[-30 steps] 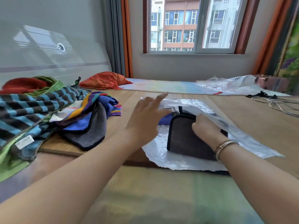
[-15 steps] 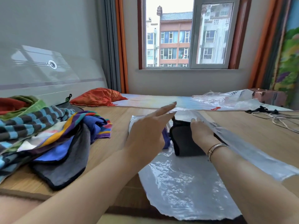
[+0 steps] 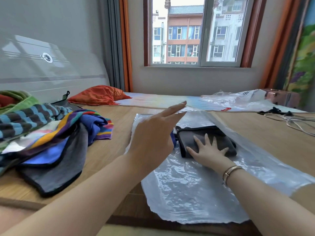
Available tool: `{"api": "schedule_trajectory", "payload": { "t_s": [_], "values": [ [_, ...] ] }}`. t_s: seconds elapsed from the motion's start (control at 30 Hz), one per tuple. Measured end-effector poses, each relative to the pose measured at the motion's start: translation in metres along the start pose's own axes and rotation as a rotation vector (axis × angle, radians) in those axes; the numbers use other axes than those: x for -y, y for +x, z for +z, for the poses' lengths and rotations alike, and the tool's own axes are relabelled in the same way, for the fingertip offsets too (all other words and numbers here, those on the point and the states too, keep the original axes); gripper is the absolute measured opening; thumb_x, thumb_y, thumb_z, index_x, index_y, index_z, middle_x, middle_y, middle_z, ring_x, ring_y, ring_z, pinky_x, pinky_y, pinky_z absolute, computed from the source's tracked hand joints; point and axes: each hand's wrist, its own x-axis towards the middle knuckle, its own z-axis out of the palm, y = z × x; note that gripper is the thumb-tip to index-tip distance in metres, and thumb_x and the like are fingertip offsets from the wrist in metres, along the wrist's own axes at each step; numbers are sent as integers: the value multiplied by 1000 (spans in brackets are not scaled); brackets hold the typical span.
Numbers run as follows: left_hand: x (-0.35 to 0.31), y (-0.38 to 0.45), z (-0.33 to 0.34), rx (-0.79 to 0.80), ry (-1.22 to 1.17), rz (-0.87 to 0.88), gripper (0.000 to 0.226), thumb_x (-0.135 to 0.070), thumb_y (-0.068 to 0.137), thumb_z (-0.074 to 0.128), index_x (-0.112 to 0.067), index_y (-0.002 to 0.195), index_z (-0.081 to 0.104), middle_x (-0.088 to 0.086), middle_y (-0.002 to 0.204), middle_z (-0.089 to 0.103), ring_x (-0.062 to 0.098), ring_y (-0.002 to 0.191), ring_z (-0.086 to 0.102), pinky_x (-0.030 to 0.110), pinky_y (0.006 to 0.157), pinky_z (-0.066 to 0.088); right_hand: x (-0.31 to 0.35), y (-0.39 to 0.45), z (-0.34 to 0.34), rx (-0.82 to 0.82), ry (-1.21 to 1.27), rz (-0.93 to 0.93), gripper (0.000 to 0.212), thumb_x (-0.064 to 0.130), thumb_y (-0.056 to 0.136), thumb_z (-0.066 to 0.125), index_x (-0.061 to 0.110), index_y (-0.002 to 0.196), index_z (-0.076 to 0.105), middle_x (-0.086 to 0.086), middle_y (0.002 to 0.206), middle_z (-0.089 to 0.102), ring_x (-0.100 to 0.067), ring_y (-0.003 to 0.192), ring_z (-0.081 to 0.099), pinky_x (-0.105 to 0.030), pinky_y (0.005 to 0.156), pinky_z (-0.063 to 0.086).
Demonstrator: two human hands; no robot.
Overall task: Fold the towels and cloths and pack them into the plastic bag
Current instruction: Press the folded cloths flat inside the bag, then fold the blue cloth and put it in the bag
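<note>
Since half a sec ago the right hand went from fingertips poking at the grey folded cloth to lying flat on top of it, fingers spread and straight, pressing it down, not grabbing anything. Left hand has barely moved: it's up in the air with straight fingers, tips lifting the top layer of the plastic bag so the mouth stays open.

Biggest to smallest, what's around:
- wooden table, everything sits on it
- the bag, lying flat w/ its open end toward me and the far part tented up by the left hand
- messy pile of unfolded towels well off to the left, stripy ones on top, a dark grey one hanging toward the near edge
- the grey cloth, inside the bag about midway, w/ smth blue peeking out just beside it on the left, prob another cloth but can't tell for sure

What could go wrong imo: bag is thin and slippery, so if the left hand lets the film drop while the right is inside, it'll cling to the wrist and drag the cloth back out on withdrawal. Pressing off-centre could also make the fold slide open. And that pile looks like a lot for one bag, stuffing might split the film.
</note>
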Motion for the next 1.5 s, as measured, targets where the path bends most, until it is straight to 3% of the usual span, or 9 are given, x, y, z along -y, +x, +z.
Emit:
{"api": "schedule_trajectory", "payload": {
  "t_s": [0.23,0.4,0.67,0.77,0.9,1.13,1.23,1.37,1.5],
  "values": [
    [7,-4,-1,-10,23,55,80,15,58,51,-23,127,62,-21,137,52,13,98,68,34,63,59,8,24,-1,32,46,148,92,89,76,20,42,152,0,-1,162,-10,-32,148,-9,-74,104,-1],
    [6,-7,0,56,45,1,83,16,56,57,-26,128,62,-23,137,51,5,97,62,2,61,31,12,15,-8,54,27,127,88,85,80,16,39,153,-2,-4,162,-10,-32,148,-11,-69,108,-3],
    [-1,-12,-1,293,37,-105,91,12,78,47,-33,152,21,-33,154,5,8,123,50,8,60,36,28,-67,-29,80,-39,-150,79,78,87,20,39,153,1,1,162,-8,-24,149,-9,-66,112,3],
    [4,-20,-10,347,35,-112,80,10,83,48,-31,150,29,-29,156,0,7,139,31,13,69,40,45,-108,-46,-32,-19,-261,69,67,94,27,29,151,23,-2,159,19,-23,146,18,-55,112,25],
    [14,-48,-31,341,-15,-131,69,4,87,50,-32,145,39,-19,160,3,13,145,20,23,94,45,73,-165,-56,-274,-3,-444,33,48,97,39,22,108,56,4,110,58,-19,103,58,-32,75,45],
    [53,-153,-84,85,-265,-451,43,4,82,56,-31,103,71,-13,137,46,3,131,38,13,106,24,157,-236,-31,-465,57,-704,31,43,94,41,24,69,44,-3,80,66,-27,76,62,-33,58,36],
    [76,-204,-114,-41,-304,-647,41,6,84,54,-29,94,73,-12,128,54,2,121,51,13,99,39,207,-242,-12,-405,149,-773,25,40,92,44,23,73,47,2,75,63,-23,72,58,-32,56,35],
    [109,-231,-153,-117,-172,-749,36,6,85,55,-23,97,72,-12,119,57,-7,106,48,-8,81,24,277,-221,21,-340,284,-818,11,31,88,50,22,91,56,4,94,65,-21,88,60,-34,68,46],
    [135,-243,-176,-178,-82,-764,34,4,84,58,-21,101,72,-17,110,56,-7,108,46,-9,85,20,329,-176,46,-256,352,-738,38,29,87,58,18,122,50,-7,124,51,-27,116,49,-36,94,43]
  ]
}}
